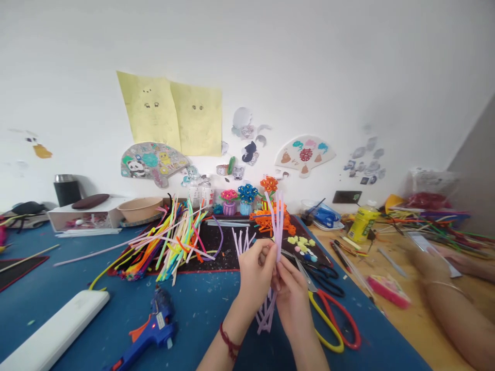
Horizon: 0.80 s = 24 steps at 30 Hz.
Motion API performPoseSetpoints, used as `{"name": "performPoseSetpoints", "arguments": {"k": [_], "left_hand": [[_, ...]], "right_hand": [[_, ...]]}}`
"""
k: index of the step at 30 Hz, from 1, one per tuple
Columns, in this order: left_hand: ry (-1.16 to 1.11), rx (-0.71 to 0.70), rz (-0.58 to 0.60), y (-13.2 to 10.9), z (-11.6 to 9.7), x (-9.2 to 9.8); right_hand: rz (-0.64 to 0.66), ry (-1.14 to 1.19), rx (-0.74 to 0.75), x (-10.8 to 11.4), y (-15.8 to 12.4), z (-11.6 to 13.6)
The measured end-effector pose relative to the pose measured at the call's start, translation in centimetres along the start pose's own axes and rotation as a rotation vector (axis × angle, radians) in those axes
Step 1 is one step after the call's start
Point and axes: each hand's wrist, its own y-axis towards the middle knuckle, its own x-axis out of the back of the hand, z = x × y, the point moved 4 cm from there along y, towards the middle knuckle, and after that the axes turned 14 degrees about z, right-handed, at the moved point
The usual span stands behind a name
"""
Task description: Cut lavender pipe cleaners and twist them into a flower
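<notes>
Light purple pipe cleaners (277,221) stand upright between my two hands, with more purple ends fanning out behind and below them. My left hand (255,270) pinches the stems with thumb and forefinger. Just below it, my right hand (291,291) has its fingers closed around the same stems. My fingers hide the spot where the stems meet. Scissors with red and yellow handles (352,322) lie beside my right hand, next to a black-handled pair (330,278). To the left of my left hand lies a blue glue gun (154,324).
A heap of multicoloured pipe cleaners (181,237) lies left on a dark mat. Small pipe-cleaner flower pots (247,198) stand by the wall. A long white case (58,330) lies front left. At right are a yellow bottle (362,222) and another person's arm (444,304).
</notes>
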Motion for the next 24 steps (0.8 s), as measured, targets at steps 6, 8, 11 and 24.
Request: {"name": "performPoseSetpoints", "arguments": {"k": [6, 8, 11, 24], "left_hand": [[0.054, -0.01, -0.002, 0.01, -0.13, 0.09], [0.064, -0.014, 0.001, 0.07, -0.23, 0.11], [0.066, -0.017, 0.011, 0.12, -0.32, 0.1], [0.048, -0.039, 0.025, 0.15, -0.22, -0.05]], "right_hand": [[-0.005, 0.006, -0.001, -0.11, -0.06, 0.12], [-0.004, 0.006, 0.002, -0.06, -0.05, 0.12], [-0.001, 0.007, 0.007, 0.01, -0.09, 0.14], [0.076, -0.025, 0.035, -0.51, 0.03, 0.57]]}}
